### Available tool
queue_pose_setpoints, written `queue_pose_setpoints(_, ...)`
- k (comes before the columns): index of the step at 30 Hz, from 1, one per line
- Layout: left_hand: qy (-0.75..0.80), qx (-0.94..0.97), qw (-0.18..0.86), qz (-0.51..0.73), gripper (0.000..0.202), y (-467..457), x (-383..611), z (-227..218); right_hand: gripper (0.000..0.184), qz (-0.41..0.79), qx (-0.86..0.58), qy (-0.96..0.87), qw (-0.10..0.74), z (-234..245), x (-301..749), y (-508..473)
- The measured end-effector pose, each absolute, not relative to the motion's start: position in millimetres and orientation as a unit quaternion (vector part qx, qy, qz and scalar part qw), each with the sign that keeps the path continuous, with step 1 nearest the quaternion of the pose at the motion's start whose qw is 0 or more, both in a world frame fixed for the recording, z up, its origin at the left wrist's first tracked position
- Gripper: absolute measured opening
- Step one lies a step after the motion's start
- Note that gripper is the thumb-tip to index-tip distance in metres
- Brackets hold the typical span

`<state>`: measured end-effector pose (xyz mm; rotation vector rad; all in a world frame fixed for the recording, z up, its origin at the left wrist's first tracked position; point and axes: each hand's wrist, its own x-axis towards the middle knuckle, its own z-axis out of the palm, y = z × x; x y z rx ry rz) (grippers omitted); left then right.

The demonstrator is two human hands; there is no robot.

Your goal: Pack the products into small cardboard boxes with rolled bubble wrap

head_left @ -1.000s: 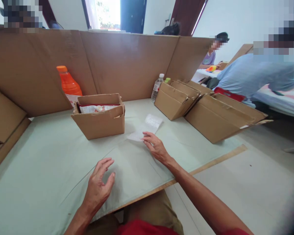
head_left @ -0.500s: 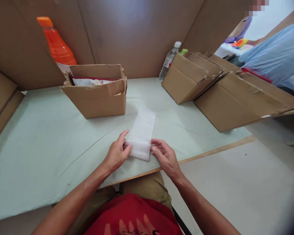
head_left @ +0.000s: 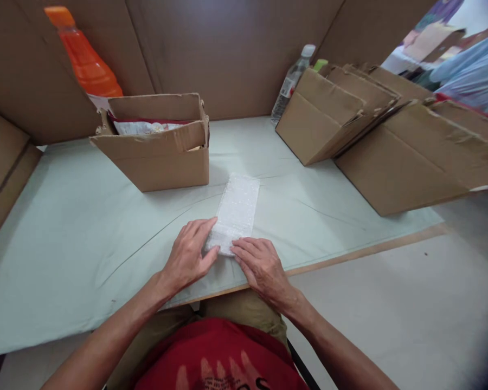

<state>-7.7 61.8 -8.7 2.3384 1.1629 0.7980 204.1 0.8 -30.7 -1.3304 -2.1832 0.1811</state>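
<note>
A strip of clear bubble wrap (head_left: 239, 203) lies on the cloth-covered table, its near end folded over into a thicker band. My left hand (head_left: 192, 248) rests at its left side, fingertips against the edge and thumb by the near left corner, thumb and fingers apart. My right hand (head_left: 262, 265) lies over the near right corner with outstretched fingers pressing on the fold. Whether anything is wrapped inside the fold I cannot tell.
An open cardboard box (head_left: 158, 168) with printed packets stands behind to the left, near an orange bottle (head_left: 91, 67). More boxes (head_left: 406, 157) and a clear water bottle (head_left: 291, 86) stand right. Cardboard panels (head_left: 236, 54) close off the back. The table edge (head_left: 361, 253) runs close in front.
My right hand has moved from the wrap's right side onto its near end. The folded end looks flatter. My left hand stays at the left side. The camera view has shifted slightly.
</note>
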Motion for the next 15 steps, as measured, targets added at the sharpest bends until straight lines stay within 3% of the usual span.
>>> queue_pose_setpoints(3, 0.324, 0.878, 0.207, 0.286, 0.05, 47.6, -19.6, -6.1, 0.024, 0.148, -0.496, -0.792, 0.325, -23.6, 206.2, 1.7)
queue_pose_setpoints(7, 0.367, 0.849, 0.273, 0.266, 0.04, 44.3, -18.8, -9.8, 0.02, 0.244, -0.519, -0.741, 0.35, -16.1, 207.1, -0.6)
queue_pose_setpoints(11, 0.444, 0.803, 0.335, 0.214, 0.044, 58.0, -8.2, -15.0, 0.026, 0.079, -0.545, -0.739, 0.389, -15.4, 209.0, -9.1)
queue_pose_setpoints(15, 0.462, 0.803, 0.311, 0.212, 0.046, 67.4, -1.7, -19.4, 0.03, 0.016, -0.487, -0.818, 0.308, -19.4, 210.1, -9.5)
